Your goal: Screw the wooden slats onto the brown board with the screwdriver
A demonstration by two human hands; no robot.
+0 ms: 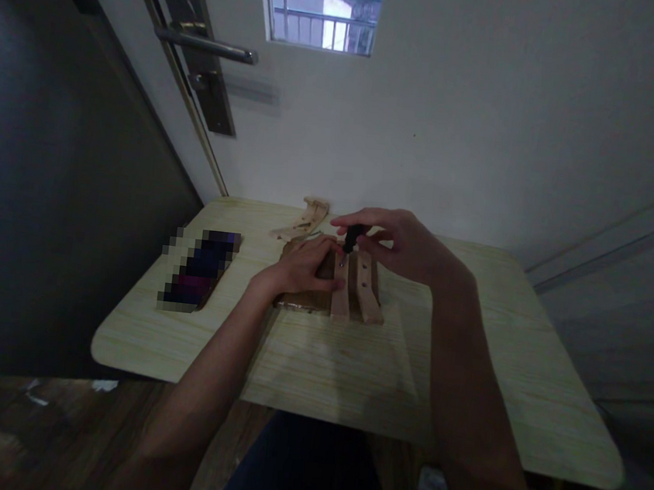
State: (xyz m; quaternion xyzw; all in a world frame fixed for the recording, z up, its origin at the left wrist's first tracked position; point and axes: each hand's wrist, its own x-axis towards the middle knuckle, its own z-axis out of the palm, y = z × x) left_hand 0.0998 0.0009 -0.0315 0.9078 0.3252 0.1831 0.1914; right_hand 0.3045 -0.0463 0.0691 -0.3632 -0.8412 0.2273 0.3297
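Pinched in the fingers of my right hand (pixel 394 240) is a small screwdriver (pixel 353 238) with a black handle. It stands nearly upright, its lower end at a screw hole in a pale wooden strip (pixel 340 301). My left hand (pixel 305 264) lies over a brown board (pixel 303 300), fingers stretched out and thumb touching the strip. A second wooden piece (pixel 369 300), angled at its near end and with dark holes, lies on the board to the right. Whether the screwdriver's tip sits in a screw cannot be made out.
Board and hands are over a pale wood-grain table (pixel 312 384) with rounded corners. Behind it is a white door with a metal handle (pixel 208 45). A phone-like object (pixel 205 267), partly pixelated, lies on the left. Loose wooden pieces (pixel 306 219) lie behind my left hand.
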